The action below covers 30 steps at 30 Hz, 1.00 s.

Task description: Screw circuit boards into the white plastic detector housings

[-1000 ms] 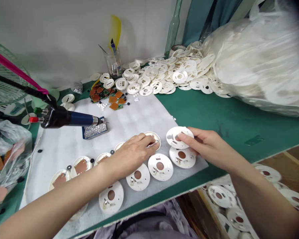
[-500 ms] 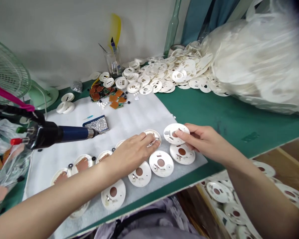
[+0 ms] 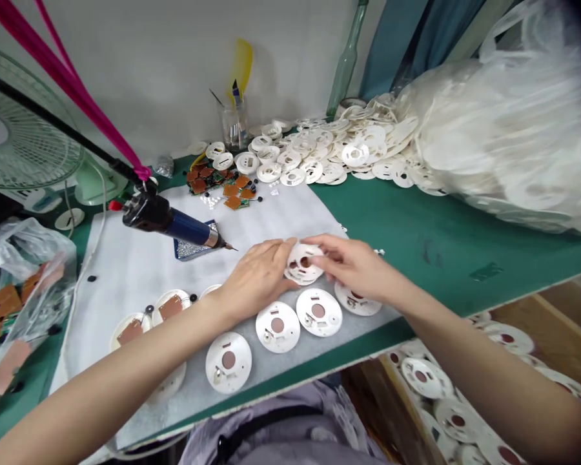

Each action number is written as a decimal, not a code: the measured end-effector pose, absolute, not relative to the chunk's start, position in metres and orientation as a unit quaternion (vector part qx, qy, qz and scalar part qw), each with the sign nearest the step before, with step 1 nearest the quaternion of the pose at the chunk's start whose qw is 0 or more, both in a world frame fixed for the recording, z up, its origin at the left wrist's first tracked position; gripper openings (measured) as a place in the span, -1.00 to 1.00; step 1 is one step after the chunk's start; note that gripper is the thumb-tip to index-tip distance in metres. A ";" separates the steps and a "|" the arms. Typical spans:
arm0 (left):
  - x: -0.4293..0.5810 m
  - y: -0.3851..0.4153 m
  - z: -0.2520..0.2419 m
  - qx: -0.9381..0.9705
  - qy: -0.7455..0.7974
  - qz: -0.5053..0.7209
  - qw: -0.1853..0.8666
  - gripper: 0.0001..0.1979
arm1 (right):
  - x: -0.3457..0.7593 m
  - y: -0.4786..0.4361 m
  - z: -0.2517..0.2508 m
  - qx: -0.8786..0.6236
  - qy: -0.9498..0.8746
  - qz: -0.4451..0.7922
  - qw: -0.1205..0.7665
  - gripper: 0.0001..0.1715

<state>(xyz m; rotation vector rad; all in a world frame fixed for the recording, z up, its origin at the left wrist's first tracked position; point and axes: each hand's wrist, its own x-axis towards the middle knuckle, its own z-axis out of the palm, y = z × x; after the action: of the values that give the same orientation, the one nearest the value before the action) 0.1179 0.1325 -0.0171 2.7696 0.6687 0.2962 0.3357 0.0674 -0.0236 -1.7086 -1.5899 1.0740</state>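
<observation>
Left hand (image 3: 261, 274) palm down, thumb spread; right hand (image 3: 352, 261) half-curled, fingers pointing inward.

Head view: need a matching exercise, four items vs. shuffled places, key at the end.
Items
1. Left hand
2. Blue-handled tool
3. Right hand
4. Glass bottle

Places
A. At the back, near the wall
B. At the right side of a white disc
C. Overlapping the small tray in this view
D. At that same disc's left side

Pairs: 1-D, 2-C, 3-B, 4-A
</observation>
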 end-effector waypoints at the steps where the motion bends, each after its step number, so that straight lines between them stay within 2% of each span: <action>1: 0.120 0.132 -0.018 0.957 0.235 0.102 0.138 -0.31 | 0.332 0.072 -0.025 -0.630 -0.614 0.393 0.269 -0.47; 6: 0.125 0.130 -0.018 0.949 0.256 0.109 0.146 -0.41 | 0.331 0.084 -0.023 -0.618 -0.657 0.369 0.223 -0.54; 9: 0.122 0.133 -0.018 0.946 0.259 0.108 0.161 -0.43 | 0.337 0.085 -0.024 -0.626 -0.646 0.373 0.226 -0.53; 13: 0.122 0.136 -0.018 0.954 0.237 0.108 0.149 -0.46 | 0.340 0.084 -0.028 -0.617 -0.640 0.396 0.230 -0.61; 19: 0.123 0.136 -0.018 0.959 0.226 0.107 0.134 -0.51 | 0.340 0.083 -0.030 -0.615 -0.644 0.400 0.217 -0.59; 23: 0.123 0.134 -0.022 0.960 0.226 0.137 0.086 -0.56 | 0.342 0.084 -0.027 -0.619 -0.679 0.348 0.187 -0.61; 27: 0.122 0.124 -0.022 0.976 0.183 0.116 0.024 -0.79 | 0.341 0.080 -0.022 -0.635 -0.711 0.259 0.154 -0.62; 30: 0.122 0.117 -0.017 0.984 0.164 0.065 0.031 -0.76 | 0.332 0.066 -0.020 -0.668 -0.711 0.178 0.126 -0.64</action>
<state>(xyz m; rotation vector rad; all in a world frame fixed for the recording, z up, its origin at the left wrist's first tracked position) 0.1224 0.1174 -0.0167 3.0321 0.5039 0.1995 0.3321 0.0655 -0.0202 -1.9460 -2.0703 0.5172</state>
